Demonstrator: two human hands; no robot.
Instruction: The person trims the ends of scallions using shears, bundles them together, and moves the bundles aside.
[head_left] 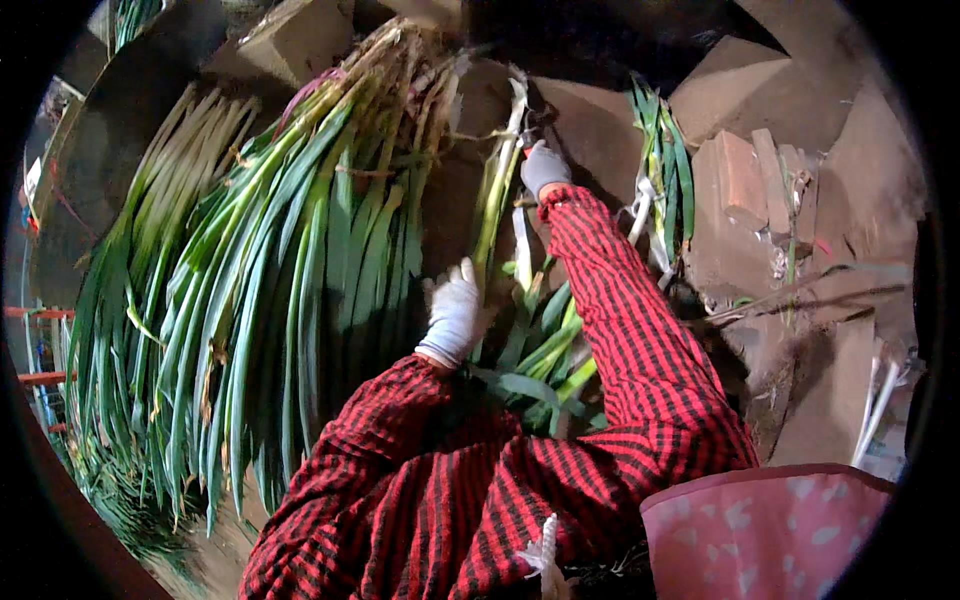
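We're resting L hand [452, 315] beside the green stalk [490, 205], prob. to steady it; can't tell its grip. R hand [545, 167], grip closed: we're holding a small tool [528, 151] nr. the white end.

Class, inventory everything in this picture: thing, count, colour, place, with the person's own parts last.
Leafy stalk heap: one, green, pale-ended, left
Long stalk: at least one, yellow-green, upper middle
Loose leaves: several, green, centre
Small stalk bunch: one, green and white, right
Small object: one, partly red, upper middle
Blocks: at least two, reddish brown, right
Flat pieces: several, brown, top and right
Spotted cloth: one, pink, lower right
Cord: one, white, bottom
Bars: at least two, red, left edge
Sleeves: two, red-and-black, lower middle
Left hand: one, white-gloved, centre
Right hand: one, grey-gloved, upper middle
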